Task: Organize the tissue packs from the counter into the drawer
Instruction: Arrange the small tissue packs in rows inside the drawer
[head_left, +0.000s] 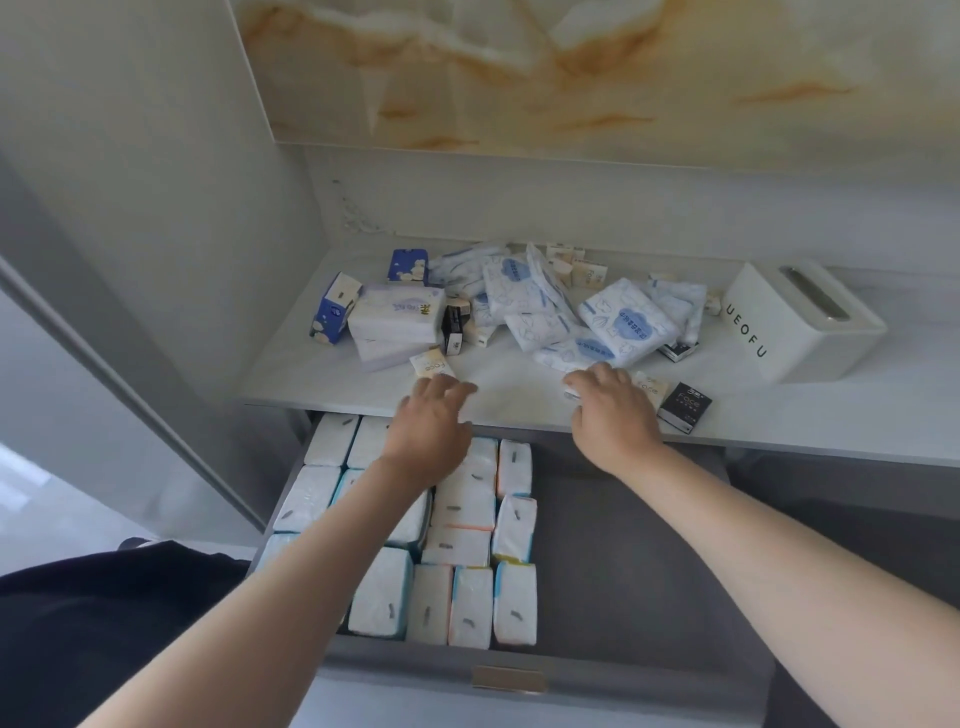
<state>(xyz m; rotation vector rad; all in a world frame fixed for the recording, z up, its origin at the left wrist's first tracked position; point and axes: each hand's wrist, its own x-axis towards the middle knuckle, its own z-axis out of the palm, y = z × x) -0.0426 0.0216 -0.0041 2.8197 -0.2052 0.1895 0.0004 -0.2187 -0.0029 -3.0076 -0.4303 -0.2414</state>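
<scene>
Below the left grip (431, 423), fingers apart, the drawer (623, 545) is half filled; beyond the right grip (613, 410), whose hold I cannot tell, many tissue packs (628, 319) lie waiting.

You faced a recessed niche in pale cabinetry. Above it ran a glossy marble-patterned panel (571, 67), cream with amber veins. The back wall (571, 192) beneath it was plain white, and the side wall (145, 156) on your left a flat grey-white. A grey frame edge (104, 312) slanted down at left, with pale floor (47, 514) beyond it, brightly lit. Elsewhere the light was soft and even.
</scene>
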